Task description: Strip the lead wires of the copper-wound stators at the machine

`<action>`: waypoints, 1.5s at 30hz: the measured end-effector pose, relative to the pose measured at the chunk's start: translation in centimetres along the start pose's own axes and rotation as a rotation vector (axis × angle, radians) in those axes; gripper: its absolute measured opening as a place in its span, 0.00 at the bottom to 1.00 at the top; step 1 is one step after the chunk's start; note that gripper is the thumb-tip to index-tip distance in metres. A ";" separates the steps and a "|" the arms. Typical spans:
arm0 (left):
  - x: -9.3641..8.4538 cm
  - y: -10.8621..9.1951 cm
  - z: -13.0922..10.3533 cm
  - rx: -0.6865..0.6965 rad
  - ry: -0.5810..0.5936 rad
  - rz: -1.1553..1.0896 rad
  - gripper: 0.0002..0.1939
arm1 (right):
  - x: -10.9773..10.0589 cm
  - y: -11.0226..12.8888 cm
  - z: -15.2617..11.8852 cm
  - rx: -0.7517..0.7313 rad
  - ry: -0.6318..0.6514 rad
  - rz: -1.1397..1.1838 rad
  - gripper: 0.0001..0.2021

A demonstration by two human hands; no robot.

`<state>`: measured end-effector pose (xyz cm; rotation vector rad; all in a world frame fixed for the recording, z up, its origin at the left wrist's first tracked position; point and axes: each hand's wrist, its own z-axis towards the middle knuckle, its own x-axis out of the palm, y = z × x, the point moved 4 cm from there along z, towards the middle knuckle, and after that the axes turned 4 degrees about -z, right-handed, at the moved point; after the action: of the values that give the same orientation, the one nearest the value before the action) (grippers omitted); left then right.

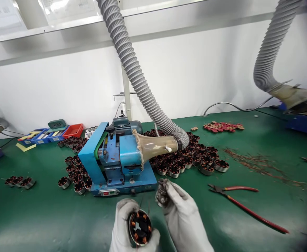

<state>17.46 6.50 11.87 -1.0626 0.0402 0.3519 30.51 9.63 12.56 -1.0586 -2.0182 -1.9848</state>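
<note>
Mainly, a green table [50, 213] fills the lower part of the view, and its near edge is cut off. Over it hangs a grey ribbed hose [132, 63], whose upper end leaves the view at the top; a second hose [270, 45] on the right is cut off too, and the blue equipment [304, 124] below it shows only in part. A blue machine [131, 152] stands on the table, with a yellowish funnel [158, 145] that joins the first hose. Behind and beside it lie many round metal parts [179, 166], some of them hidden by the machine, the funnel and the hose.

At the bottom are two hands in white gloves. The left hand [120, 227] is closed around one ring-shaped part [144, 227] with copper windings, in front of the machine, and the glove covers its left side. The right hand [183, 220] is near this part but apart from it, thumb and fingers bent toward each other; the fingertips are dark and blurred, so I cannot tell whether they pinch something. To its right, red-handled pliers [248, 209] lie with handles spread. Farther back are loose wire scraps [260, 166], difficult to separate by eye, and small reddish rings [223, 127]. Thinnest of all, a few dark wires [148, 208] show above the held part; where they are fixed is unclear.
</note>
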 end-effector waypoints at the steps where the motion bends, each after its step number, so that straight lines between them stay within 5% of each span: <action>1: 0.1 0.6 0.1 -0.046 0.000 -0.027 0.21 | -0.1 0.1 0.0 -0.080 -0.001 -0.088 0.11; 6: 1.2 3.1 0.5 -0.206 -0.006 -0.187 0.25 | 1.4 -1.4 -0.3 -0.213 0.197 -0.355 0.07; 11: 1.3 2.6 1.0 -0.115 -0.006 -0.189 0.23 | 2.2 -2.2 0.7 0.052 0.258 -0.199 0.08; 15: 0.7 1.8 0.9 -0.114 0.008 -0.090 0.24 | 2.4 -1.8 2.1 0.234 0.208 0.154 0.12; 17: 0.6 2.1 0.7 -0.169 -0.016 -0.077 0.25 | 2.0 -1.6 2.6 0.194 0.111 0.271 0.14; 19: 0.9 3.3 0.6 -0.260 -0.052 -0.154 0.28 | 1.6 -1.7 2.6 0.092 0.085 0.148 0.13; 25: 1.9 7.1 0.6 -0.436 -0.118 -0.423 0.27 | 2.7 -2.4 1.0 -0.176 0.290 -0.374 0.12; 36: 1.5 6.3 3.2 -0.385 0.155 -0.201 0.32 | 2.5 -5.5 2.6 -0.226 0.250 -0.529 0.10; 45: 4.4 7.7 6.4 -0.398 0.067 -0.327 0.22 | 3.3 -5.4 5.6 -0.316 0.227 -0.646 0.13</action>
<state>18.39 16.49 7.58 -1.4499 -0.1478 0.0251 27.28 16.60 9.12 -0.1768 -2.1371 -2.6444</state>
